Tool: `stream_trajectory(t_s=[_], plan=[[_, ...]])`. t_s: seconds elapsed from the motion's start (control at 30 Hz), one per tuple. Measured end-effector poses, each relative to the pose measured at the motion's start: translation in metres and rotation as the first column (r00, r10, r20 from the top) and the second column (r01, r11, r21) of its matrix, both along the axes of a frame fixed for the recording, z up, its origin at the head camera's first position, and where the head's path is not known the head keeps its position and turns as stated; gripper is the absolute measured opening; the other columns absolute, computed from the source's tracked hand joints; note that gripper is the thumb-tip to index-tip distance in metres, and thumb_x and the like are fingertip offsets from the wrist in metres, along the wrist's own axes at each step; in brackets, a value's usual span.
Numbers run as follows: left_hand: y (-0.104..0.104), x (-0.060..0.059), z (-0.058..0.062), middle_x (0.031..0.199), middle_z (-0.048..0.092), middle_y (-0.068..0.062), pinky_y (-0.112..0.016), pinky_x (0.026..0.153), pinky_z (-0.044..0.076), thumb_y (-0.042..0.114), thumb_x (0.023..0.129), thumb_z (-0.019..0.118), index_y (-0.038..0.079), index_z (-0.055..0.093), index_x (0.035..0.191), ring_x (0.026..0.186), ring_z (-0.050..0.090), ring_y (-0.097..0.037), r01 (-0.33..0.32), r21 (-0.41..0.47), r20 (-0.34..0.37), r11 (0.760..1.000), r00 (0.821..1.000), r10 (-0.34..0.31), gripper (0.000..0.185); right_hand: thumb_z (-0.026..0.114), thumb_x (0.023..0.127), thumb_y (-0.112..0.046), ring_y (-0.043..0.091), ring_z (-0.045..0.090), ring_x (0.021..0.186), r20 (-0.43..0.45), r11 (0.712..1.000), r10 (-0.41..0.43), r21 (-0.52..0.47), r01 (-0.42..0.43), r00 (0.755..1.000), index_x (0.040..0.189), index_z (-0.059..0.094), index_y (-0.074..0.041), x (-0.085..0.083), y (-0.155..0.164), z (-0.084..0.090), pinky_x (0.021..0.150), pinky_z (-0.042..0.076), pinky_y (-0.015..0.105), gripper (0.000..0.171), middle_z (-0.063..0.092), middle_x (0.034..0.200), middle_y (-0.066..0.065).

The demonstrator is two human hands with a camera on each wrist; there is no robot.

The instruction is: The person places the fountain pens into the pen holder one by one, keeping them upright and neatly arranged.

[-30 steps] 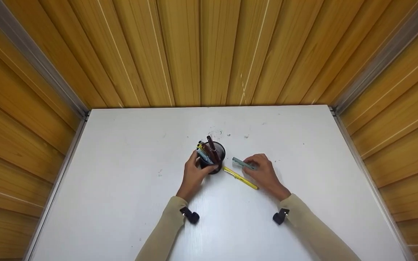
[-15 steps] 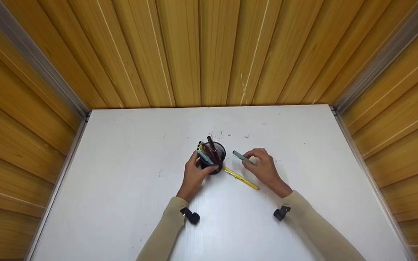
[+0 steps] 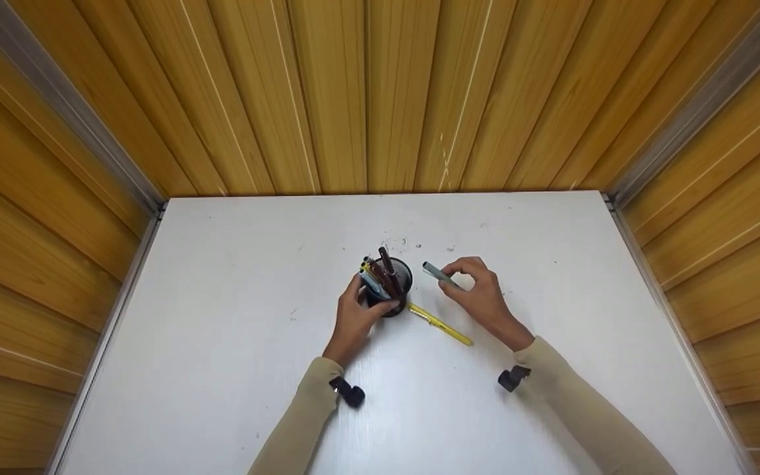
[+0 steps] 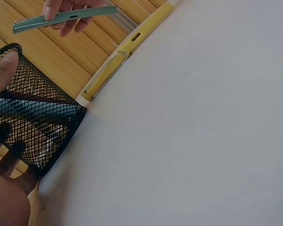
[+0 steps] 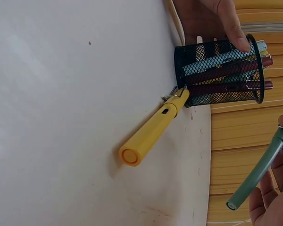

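- The grey-green pen is pinched in my right hand, fingers curled round its near end — lifted off the table, its far tip pointing left toward the mesh cup.
- My left hand wraps the cup's left wall, thumb on the rim, steadying it upright.
- Several pens already stand in the cup; 1 yellow pen lies flat just right of it, its end touching the base.
- I judge this the carry step: next I need to tilt the pen tip-down over the opening and let it drop — without knocking the cup.
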State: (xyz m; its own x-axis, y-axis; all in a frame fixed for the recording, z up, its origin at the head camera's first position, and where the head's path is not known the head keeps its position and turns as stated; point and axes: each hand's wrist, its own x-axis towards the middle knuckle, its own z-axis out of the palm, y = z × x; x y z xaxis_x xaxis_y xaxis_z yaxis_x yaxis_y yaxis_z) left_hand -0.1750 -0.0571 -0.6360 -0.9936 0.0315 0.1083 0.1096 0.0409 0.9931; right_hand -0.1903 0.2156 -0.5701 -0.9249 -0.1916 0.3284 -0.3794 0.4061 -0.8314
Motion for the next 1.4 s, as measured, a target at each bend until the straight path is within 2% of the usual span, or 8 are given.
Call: stream_trajectory(t_s=[0.2, 0.4, 0.57, 0.73, 0.83, 1.0, 1.2, 1.4], plan=[[0.001, -0.002, 0.000, 0.149, 0.064, -0.012, -0.043, 0.125, 0.046, 0.017, 0.084, 0.098, 0.009, 0.058, 0.155, 0.147, 0.056, -0.033, -0.004, -0.007, -0.021, 1.000, 1.000, 0.004, 0.082, 0.087, 0.092, 0.002, 0.023, 0.059, 0.117, -0.012, 0.999, 0.005, -0.039, -0.005, 1.000, 0.108, 0.080, -0.007, -0.005, -0.006, 0.010, 0.106, 0.048, 0.044, 0.019, 0.074, 0.109, 0.011], [0.001, -0.002, -0.001, 0.151, 0.064, -0.012, -0.043, 0.124, 0.047, 0.017, 0.084, 0.098, 0.011, 0.058, 0.155, 0.147, 0.057, -0.034, -0.004, 0.002, -0.007, 1.000, 1.000, 0.004, 0.082, 0.084, 0.090, 0.011, 0.031, 0.058, 0.117, -0.014, 0.999, -0.015, -0.052, 0.014, 1.000, 0.108, 0.078, 0.003, -0.008, -0.017, 0.022, 0.107, 0.047, 0.047, 0.021, 0.072, 0.109, 0.020], [0.000, -0.002, -0.001, 0.151, 0.063, -0.013, -0.044, 0.123, 0.049, 0.016, 0.084, 0.098, 0.012, 0.058, 0.154, 0.147, 0.057, -0.036, 0.004, 0.008, -0.007, 1.000, 1.000, -0.004, 0.080, 0.081, 0.091, 0.013, 0.034, 0.058, 0.115, -0.020, 0.998, 0.005, -0.066, -0.006, 1.000, 0.108, 0.076, 0.008, -0.001, -0.030, 0.047, 0.107, 0.047, 0.054, 0.018, 0.071, 0.108, 0.024], [0.000, -0.002, -0.001, 0.151, 0.064, -0.009, -0.042, 0.123, 0.048, 0.020, 0.085, 0.097, 0.013, 0.057, 0.156, 0.147, 0.057, -0.032, 0.004, -0.013, -0.004, 1.000, 1.000, -0.004, 0.081, 0.080, 0.092, 0.012, 0.032, 0.058, 0.115, -0.030, 0.997, 0.021, -0.078, -0.023, 0.999, 0.107, 0.076, 0.007, 0.004, -0.039, 0.066, 0.106, 0.046, 0.047, 0.017, 0.071, 0.108, 0.022], [0.000, -0.003, -0.002, 0.152, 0.064, -0.007, -0.042, 0.125, 0.046, 0.021, 0.086, 0.097, 0.013, 0.057, 0.157, 0.148, 0.056, -0.030, 0.005, -0.016, -0.006, 1.000, 1.000, -0.005, 0.082, 0.080, 0.092, 0.013, 0.035, 0.058, 0.115, -0.046, 0.995, 0.036, -0.091, -0.040, 0.998, 0.107, 0.077, 0.007, 0.004, -0.043, 0.070, 0.105, 0.046, 0.047, 0.016, 0.072, 0.108, 0.023], [0.000, -0.002, -0.002, 0.153, 0.063, -0.008, -0.042, 0.126, 0.045, 0.018, 0.086, 0.096, 0.013, 0.056, 0.157, 0.149, 0.055, -0.030, 0.014, 0.000, -0.009, 1.000, 1.000, -0.014, 0.081, 0.080, 0.093, 0.013, 0.041, 0.057, 0.113, -0.070, 0.991, 0.069, -0.106, -0.076, 0.995, 0.108, 0.076, 0.010, 0.003, -0.050, 0.074, 0.103, 0.046, 0.056, 0.016, 0.070, 0.108, 0.027], [-0.001, -0.001, -0.002, 0.152, 0.063, -0.006, -0.046, 0.123, 0.049, 0.024, 0.087, 0.096, 0.021, 0.056, 0.157, 0.147, 0.057, -0.033, 0.012, -0.028, 0.005, 1.000, 1.000, -0.012, 0.081, 0.080, 0.093, 0.013, 0.038, 0.057, 0.112, -0.085, 0.990, 0.090, -0.101, -0.098, 0.992, 0.108, 0.076, 0.010, 0.001, -0.060, 0.078, 0.101, 0.044, 0.045, 0.016, 0.069, 0.110, 0.027], [-0.001, 0.000, -0.002, 0.154, 0.062, -0.002, -0.045, 0.126, 0.045, 0.026, 0.088, 0.096, 0.021, 0.054, 0.159, 0.149, 0.055, -0.029, 0.014, -0.033, 0.005, 0.999, 1.000, -0.013, 0.083, 0.080, 0.092, 0.014, 0.040, 0.057, 0.111, -0.102, 0.987, 0.103, -0.114, -0.115, 0.989, 0.105, 0.076, 0.010, -0.001, -0.069, 0.081, 0.099, 0.044, 0.044, 0.015, 0.070, 0.108, 0.028]])
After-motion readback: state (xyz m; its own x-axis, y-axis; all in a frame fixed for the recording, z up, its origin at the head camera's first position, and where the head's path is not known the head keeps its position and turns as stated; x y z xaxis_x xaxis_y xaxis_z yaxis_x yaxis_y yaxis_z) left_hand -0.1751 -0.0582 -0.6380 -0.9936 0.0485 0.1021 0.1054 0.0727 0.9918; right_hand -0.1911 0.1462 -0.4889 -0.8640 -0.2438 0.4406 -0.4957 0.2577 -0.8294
